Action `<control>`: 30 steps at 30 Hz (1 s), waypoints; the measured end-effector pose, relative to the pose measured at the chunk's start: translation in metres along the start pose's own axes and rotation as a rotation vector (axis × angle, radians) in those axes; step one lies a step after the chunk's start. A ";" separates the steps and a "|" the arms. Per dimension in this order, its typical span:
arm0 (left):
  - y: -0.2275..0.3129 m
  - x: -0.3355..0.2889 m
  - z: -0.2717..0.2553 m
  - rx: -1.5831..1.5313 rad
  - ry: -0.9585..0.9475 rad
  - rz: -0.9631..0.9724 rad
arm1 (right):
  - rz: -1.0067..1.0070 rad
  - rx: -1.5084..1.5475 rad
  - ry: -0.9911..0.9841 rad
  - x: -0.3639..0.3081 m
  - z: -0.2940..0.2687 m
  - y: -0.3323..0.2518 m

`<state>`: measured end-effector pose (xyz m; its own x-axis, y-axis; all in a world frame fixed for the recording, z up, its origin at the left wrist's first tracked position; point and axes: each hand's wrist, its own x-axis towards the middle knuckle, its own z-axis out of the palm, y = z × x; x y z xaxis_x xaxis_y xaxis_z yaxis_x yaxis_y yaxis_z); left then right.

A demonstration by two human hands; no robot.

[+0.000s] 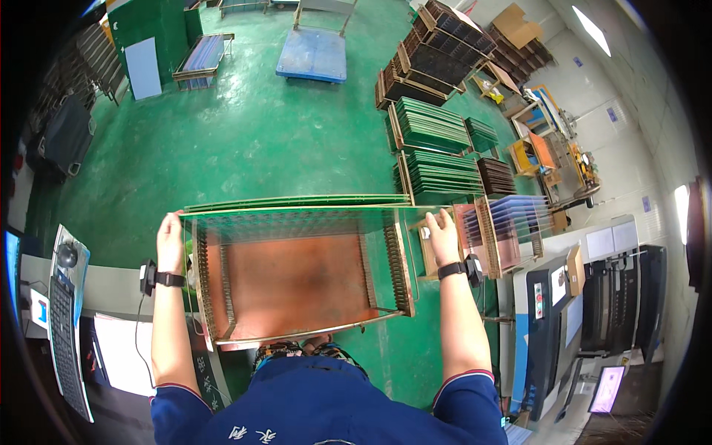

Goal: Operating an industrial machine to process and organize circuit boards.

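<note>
In front of me stands a rack with a copper-coloured base and slotted side rails. Upright across its far part is a thin green panel, which looks like a circuit board. My left hand pinches the panel's left end, fingers closed at the corner. At the opposite end my right hand grips the panel between thumb and fingers, just outside the right slotted rail. More green panels stand edge-up right behind it. Whether the held panel's lower edge sits in the slots, I cannot tell.
Racks of green panels and bluish panels stand at the right. Stacked dark racks rise behind them. A blue platform cart is far ahead. A keyboard lies at left; a grey machine stands near right.
</note>
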<state>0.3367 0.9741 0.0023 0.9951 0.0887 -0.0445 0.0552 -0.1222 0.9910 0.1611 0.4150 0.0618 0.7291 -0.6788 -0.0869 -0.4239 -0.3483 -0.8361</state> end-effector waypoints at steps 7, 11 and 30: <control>-0.062 0.021 0.004 0.401 0.208 0.123 | 0.025 0.046 -0.106 -0.071 -0.009 0.057; -0.033 -0.008 0.052 0.566 0.297 0.387 | 0.185 0.051 -0.049 -0.150 -0.051 0.154; -0.136 -0.297 0.262 0.664 -1.051 0.289 | 0.831 0.283 -0.463 -0.389 -0.011 0.249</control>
<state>0.0556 0.7058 -0.1524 0.5473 -0.8080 -0.2184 -0.4449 -0.5018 0.7418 -0.2336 0.5854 -0.1069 0.4215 -0.2969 -0.8568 -0.7956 0.3323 -0.5065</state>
